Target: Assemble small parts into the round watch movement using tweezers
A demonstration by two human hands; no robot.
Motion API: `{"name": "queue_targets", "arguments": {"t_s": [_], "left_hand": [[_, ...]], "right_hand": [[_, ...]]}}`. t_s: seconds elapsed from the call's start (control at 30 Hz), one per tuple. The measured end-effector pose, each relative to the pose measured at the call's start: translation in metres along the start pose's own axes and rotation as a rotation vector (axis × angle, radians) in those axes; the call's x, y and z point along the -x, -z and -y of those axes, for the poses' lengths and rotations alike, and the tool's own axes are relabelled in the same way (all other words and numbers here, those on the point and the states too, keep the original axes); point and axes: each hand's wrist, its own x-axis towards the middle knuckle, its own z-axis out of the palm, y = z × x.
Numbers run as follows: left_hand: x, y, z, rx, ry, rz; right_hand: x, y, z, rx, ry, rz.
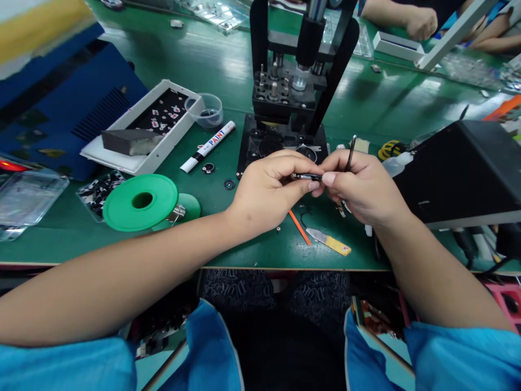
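Note:
My left hand [272,187] pinches a small dark part [306,176] between thumb and fingers, in front of the black press [285,98]. My right hand [358,184] meets it from the right, its thumb and fingertips at the part's right end. Thin dark tweezers [351,153] stick up from between the right fingers. Just below the hands, an orange stick [299,227] and a small blade with a yellow handle [330,241] lie on the green table [244,256]. The fingers hide much of the small part.
Left of my hands are a paint marker [208,146], a green spool [140,202], a white tray [173,142], a clear cup [209,111] and a blue box [61,103]. A black box [468,168] stands at right. Another person's hand [421,23] shows at the upper right.

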Motion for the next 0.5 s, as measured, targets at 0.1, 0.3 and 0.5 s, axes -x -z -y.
{"name": "queue_targets", "arguments": {"t_s": [0.1,0.3,0.5], "left_hand": [[-0.0001,0.0,-0.0003,-0.009,-0.008,-0.003],[0.0,-0.0003,-0.0005,-0.014,-0.001,0.007],[0.0004,0.0004,-0.0003,-0.019,-0.019,-0.003]], "right_hand": [[-0.0001,-0.0003,-0.0001,-0.005,0.0,-0.004],[-0.0007,-0.001,0.0009,-0.01,0.014,-0.003],[-0.0009,-0.0016,0.0007,0.005,0.019,-0.008]]}}
